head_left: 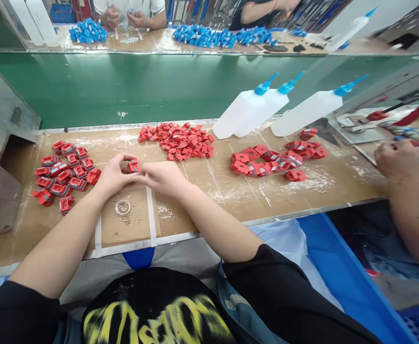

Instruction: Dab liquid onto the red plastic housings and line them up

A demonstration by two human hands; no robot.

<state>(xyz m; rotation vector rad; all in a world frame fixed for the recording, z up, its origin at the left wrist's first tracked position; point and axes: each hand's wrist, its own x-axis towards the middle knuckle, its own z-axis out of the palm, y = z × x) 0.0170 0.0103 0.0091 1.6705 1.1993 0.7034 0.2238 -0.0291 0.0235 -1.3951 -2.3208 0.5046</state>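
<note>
Between its thumb and fingers, my left hand grips a small red plastic part. My right hand is beside it, smeared by motion, its fingertips close to the left thumb; what they hold, if anything, I cannot make out. Below the hands sits a small round clear dish with tiny thin pieces lying near it on the board. Left of my left hand is a group of red-and-grey parts. Beyond my hands lies a heap of small red parts.
White squeeze bottles with blue nozzles lean at the back right. More red-and-grey parts lie right of centre. A co-worker's hand is at far right. Across the green divider, people sit behind blue parts.
</note>
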